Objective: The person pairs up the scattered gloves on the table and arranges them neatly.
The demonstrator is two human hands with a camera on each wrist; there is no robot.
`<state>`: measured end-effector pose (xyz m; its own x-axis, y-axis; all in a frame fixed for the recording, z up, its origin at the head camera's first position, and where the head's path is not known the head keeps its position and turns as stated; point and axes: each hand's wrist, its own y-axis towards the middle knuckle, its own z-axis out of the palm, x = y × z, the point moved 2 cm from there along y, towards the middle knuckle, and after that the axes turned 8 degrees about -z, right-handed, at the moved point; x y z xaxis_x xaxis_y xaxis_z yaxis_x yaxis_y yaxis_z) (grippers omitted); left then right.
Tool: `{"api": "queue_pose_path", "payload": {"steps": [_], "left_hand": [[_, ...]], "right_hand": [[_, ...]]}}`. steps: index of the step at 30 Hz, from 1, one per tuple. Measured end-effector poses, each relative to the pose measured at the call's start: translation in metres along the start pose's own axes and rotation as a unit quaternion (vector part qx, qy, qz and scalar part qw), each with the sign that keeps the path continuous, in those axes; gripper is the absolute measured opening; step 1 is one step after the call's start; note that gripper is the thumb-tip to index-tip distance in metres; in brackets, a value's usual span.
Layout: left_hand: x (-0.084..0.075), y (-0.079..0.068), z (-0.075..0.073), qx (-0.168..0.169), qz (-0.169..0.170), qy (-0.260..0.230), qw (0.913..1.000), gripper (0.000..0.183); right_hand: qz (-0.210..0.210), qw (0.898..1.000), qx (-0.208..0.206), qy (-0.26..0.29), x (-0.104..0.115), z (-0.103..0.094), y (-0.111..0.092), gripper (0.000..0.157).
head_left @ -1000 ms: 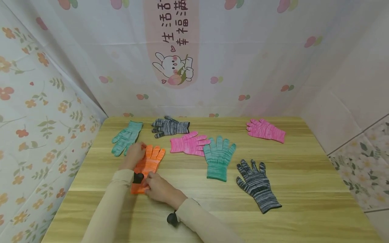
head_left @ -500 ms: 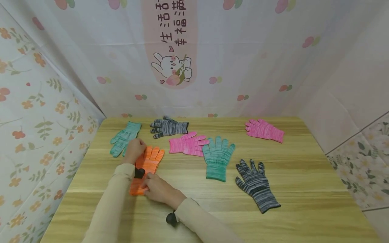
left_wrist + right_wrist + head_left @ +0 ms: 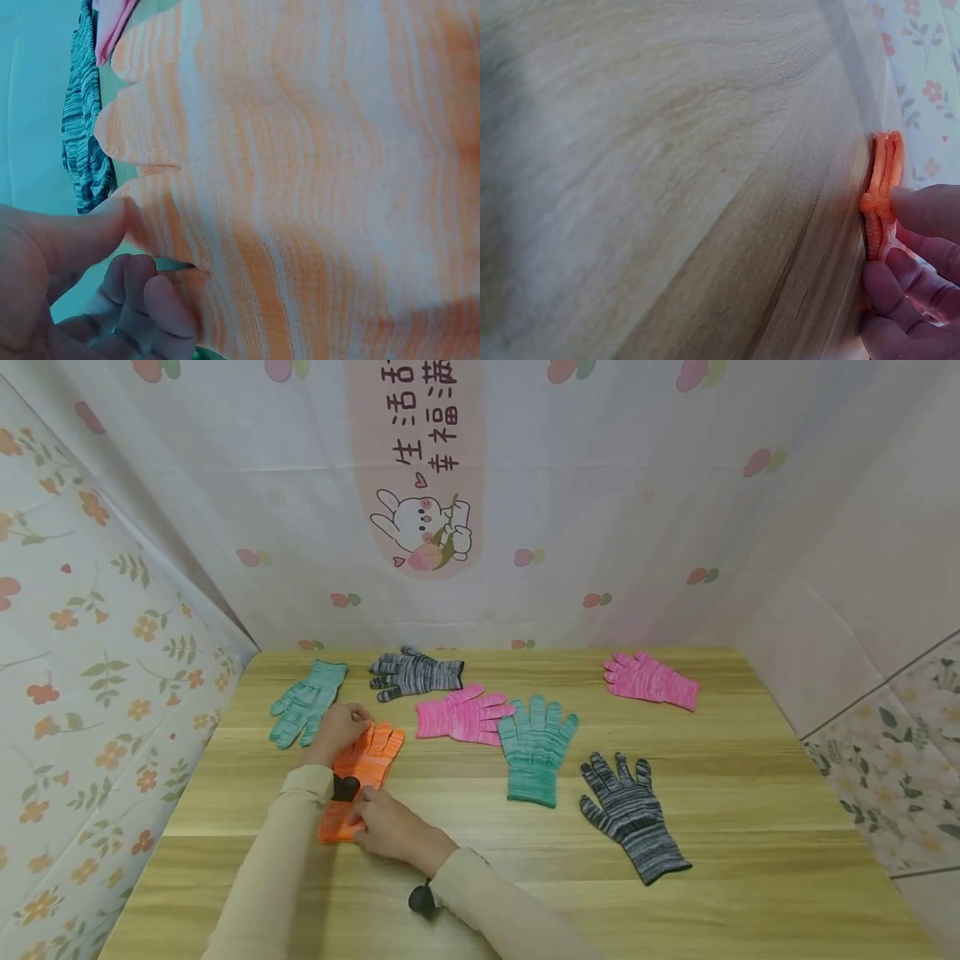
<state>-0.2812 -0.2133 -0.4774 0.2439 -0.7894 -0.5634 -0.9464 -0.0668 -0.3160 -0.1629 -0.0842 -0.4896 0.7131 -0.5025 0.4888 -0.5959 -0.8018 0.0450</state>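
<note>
An orange knit glove (image 3: 367,766) lies on the table at the left of the head view, fingers pointing away. At its finger end, my left hand (image 3: 341,732) pinches a glove fingertip. In the left wrist view, the thumb (image 3: 82,236) lies on that fingertip, with the other fingers curled below. My right hand (image 3: 397,831) pinches the glove's right edge near the cuff. Several stacked orange layers (image 3: 885,169) show at that edge in the right wrist view. Whether these are one glove or two I cannot tell. The left wrist hides part of the glove.
Around it lie a green glove (image 3: 307,703), a black-and-grey glove (image 3: 418,675), a pink glove (image 3: 461,717), another green glove (image 3: 537,752), another black-and-grey glove (image 3: 636,818) and another pink glove (image 3: 651,682). Printed cloth (image 3: 562,510) hangs along the table's back edge.
My left hand has moved slightly right along the orange glove's fingertips. The right hand keeps its place at the edge. The head view has shifted a little.
</note>
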Motion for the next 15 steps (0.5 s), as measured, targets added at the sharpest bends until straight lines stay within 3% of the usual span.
{"api": "queue_pose_path", "payload": {"steps": [9,15], "left_hand": [[-0.0013,-0.0065,-0.0054,-0.019,-0.020,-0.012,0.9995,0.018],[0.0027,-0.0083,-0.0023,-0.043,-0.011,0.001,0.9990,0.016]], "right_hand": [[0.006,1.000,0.001,0.004,-0.0001,-0.0008,-0.0004,0.017],[0.010,1.000,0.003,0.023,0.0000,0.0002,0.0000,0.016]]}}
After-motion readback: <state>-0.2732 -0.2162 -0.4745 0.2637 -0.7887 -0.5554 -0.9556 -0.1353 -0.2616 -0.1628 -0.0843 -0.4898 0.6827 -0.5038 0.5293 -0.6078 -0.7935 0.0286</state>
